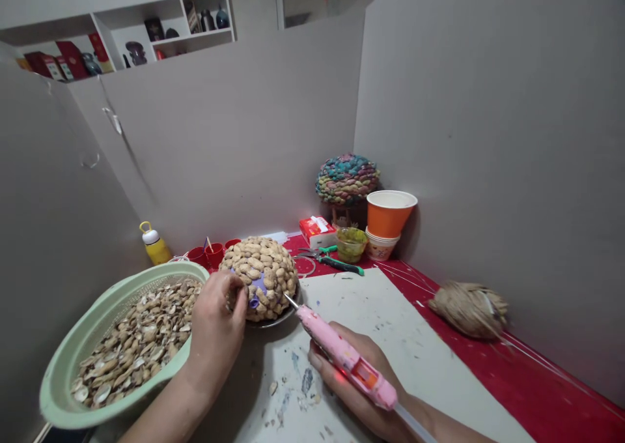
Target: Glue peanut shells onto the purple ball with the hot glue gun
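Observation:
A purple balloon (260, 283) is largely covered with peanut shells (263, 254) and rests in a dark dish (267, 324). At its left side is my left hand (219, 313), thumb and fingers closed in a pinch; what they hold, if anything, is hidden. My right hand (359, 371) is wrapped round a pink hot glue gun (336, 345) with a red light glowing on it. The gun's metal nozzle points at the lower right of the shell-covered balloon, very close to it or touching. Bare purple patches and the balloon's knot show between the shells.
A green colander (63, 371) full of peanut shells stands at left. Behind are red cups (213, 255), a yellow bottle (156, 246), pliers (332, 258), a green-stained bowl (351, 245), paper cups (389, 218) and a coloured dome (347, 179). Twine (466, 309) lies right.

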Available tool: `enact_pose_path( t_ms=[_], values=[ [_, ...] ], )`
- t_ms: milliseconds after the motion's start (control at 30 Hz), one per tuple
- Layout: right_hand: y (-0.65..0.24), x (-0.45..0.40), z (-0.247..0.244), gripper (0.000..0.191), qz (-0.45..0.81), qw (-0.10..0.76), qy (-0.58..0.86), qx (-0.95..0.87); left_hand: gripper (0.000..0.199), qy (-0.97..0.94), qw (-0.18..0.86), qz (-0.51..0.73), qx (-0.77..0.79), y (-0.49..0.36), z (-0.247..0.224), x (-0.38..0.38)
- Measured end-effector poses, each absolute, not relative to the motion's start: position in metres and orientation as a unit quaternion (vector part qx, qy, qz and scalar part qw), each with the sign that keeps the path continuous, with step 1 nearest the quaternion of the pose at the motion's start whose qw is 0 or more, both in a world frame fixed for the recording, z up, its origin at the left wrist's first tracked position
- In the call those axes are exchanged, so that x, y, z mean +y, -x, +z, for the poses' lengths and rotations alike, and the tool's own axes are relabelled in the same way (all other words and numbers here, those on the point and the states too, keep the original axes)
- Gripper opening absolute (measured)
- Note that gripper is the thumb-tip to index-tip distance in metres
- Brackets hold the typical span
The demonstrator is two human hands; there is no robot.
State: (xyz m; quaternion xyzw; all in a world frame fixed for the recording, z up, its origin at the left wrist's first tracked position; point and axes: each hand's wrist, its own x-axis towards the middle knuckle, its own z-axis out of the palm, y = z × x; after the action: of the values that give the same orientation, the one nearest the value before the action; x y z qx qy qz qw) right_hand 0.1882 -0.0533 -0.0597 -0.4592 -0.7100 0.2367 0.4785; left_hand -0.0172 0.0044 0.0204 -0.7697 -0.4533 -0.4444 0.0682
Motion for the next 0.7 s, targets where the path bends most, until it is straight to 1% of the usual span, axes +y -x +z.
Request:
enact_pose_path(
  t_ms=[300,567,700],
  values=[
    [-0.189,-0.054,-0.053,0.023,0.250,0.487,0.438,-0.713,0.005,0.755,0.055,-0.458,-0.466,0.021,0.014,0.001],
    [-0.189,-0.055,-0.059,0.021,0.233,0.469,0.458,-0.719,0.005,0.757,0.071,-0.474,-0.444,0.022,0.012,0.003],
    [-0.190,-0.054,-0.058,0.022,0.225,0.477,0.444,-0.724,0.008,0.758,0.084,-0.479,-0.436,0.024,0.010,0.005]
  ],
)
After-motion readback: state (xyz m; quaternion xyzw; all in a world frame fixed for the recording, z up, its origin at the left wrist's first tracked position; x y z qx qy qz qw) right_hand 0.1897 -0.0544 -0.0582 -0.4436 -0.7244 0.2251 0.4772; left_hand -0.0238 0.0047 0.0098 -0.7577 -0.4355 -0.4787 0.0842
